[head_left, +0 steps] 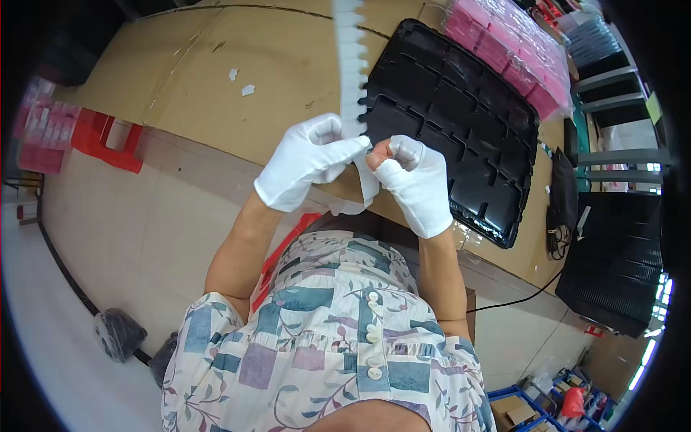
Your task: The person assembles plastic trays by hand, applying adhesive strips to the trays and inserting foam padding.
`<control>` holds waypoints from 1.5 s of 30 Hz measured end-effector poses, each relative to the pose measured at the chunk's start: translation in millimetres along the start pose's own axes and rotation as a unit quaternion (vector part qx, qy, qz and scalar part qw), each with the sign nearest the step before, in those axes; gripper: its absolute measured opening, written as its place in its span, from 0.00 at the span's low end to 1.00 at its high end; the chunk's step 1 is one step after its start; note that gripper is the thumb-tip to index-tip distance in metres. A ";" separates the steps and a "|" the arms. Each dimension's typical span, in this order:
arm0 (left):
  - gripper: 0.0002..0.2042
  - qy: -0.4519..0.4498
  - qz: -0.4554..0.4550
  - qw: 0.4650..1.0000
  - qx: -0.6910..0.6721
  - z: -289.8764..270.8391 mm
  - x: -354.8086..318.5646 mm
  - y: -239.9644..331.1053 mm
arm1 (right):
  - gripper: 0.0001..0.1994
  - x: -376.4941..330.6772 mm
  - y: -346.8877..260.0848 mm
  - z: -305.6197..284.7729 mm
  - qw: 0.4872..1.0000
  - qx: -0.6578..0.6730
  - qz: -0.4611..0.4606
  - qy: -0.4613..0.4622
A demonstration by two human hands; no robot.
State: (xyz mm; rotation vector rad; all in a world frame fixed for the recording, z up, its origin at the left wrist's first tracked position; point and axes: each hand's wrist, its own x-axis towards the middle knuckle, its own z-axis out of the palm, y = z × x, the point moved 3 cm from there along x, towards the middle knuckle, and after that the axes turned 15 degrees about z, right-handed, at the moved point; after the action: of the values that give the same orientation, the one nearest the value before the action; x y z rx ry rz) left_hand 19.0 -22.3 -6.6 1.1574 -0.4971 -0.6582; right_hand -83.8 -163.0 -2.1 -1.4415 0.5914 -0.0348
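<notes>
Head view shows both your hands in white cloth gloves meeting just above centre. Your left hand (308,160) is curled, its fingertips pinching the lower end of a long white notched paper strip (350,65), which runs up toward 12 o'clock and out of the frame. Your right hand (415,180) sits just beside it at 3 o'clock, closed into a loose fist with thumb and forefinger pinched on the same strip where it passes between the two hands; a bare fingertip shows through the glove there. A short tail of the strip hangs down below your hands. Under them lies a brown cardboard-covered worktable (216,72). Toward 2 o'clock from your hands, a black moulded plastic tray with square compartments (461,129) rests on the table, its near edge partly behind your right hand. Farther out at 1 o'clock sits a stack of pink packets in clear wrap (504,43). Two small white paper scraps (247,89) lie on the cardboard at 11 o'clock. A red plastic stool (108,140) stands at 9 o'clock.
</notes>
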 end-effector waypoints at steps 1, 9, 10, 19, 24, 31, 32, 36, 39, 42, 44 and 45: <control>0.08 0.018 0.000 1.000 0.015 -3.8 1.9 -8.1 | 0.04 0.9 1.2 0.4 0.998 -0.041 -0.027 0.026; 0.05 0.193 0.150 0.970 0.010 15.2 -21.7 -25.9 | 0.06 -22.2 -5.8 16.8 0.673 -0.472 -0.546 0.163; 0.04 0.188 0.113 0.976 0.008 13.1 -27.0 -26.6 | 0.06 -22.0 -8.0 15.5 0.674 -0.473 -0.545 0.161; 0.07 0.012 -0.074 0.996 -0.042 -1.5 -15.1 -24.1 | 0.07 -4.0 -14.8 1.6 0.929 -0.286 -0.233 0.022; 0.06 0.087 -0.032 0.988 -0.124 9.5 -15.2 -32.4 | 0.08 -21.0 -17.0 14.2 0.733 -0.457 -0.483 0.144; 0.07 0.193 0.151 0.969 0.033 7.9 -22.1 -27.4 | 0.04 10.6 -36.6 -16.6 0.982 -0.110 -0.097 0.120; 0.07 0.179 0.139 0.974 0.032 -0.1 -19.7 -28.3 | 0.04 25.3 -37.3 -24.4 0.962 -0.214 -0.109 0.127; 0.10 0.153 0.071 0.986 0.005 -10.2 -11.6 -29.3 | 0.07 59.4 -32.8 -31.2 0.848 -0.480 -0.190 0.121; 0.10 0.145 0.048 0.988 0.017 -9.5 -9.6 -31.9 | 0.06 66.0 -29.6 -28.0 0.839 -0.499 -0.182 0.118; 0.10 0.149 0.052 0.987 0.010 -7.5 -8.6 -27.1 | 0.05 65.6 -23.9 -23.3 0.767 -0.579 -0.219 0.170; 0.10 0.147 0.040 0.988 0.008 -9.2 -8.7 -25.0 | 0.06 66.9 -22.1 -20.4 0.753 -0.594 -0.216 0.182; 0.09 0.134 0.036 0.990 0.008 -11.3 -7.9 -24.7 | 0.07 67.4 -21.9 -20.0 0.738 -0.610 -0.214 0.196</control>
State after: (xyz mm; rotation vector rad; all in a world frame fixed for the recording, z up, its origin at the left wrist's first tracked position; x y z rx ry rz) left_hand 15.5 -15.5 -33.9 1.2158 -0.3133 -0.4290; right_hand -26.9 -209.6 -6.1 -2.9058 0.6210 -0.3848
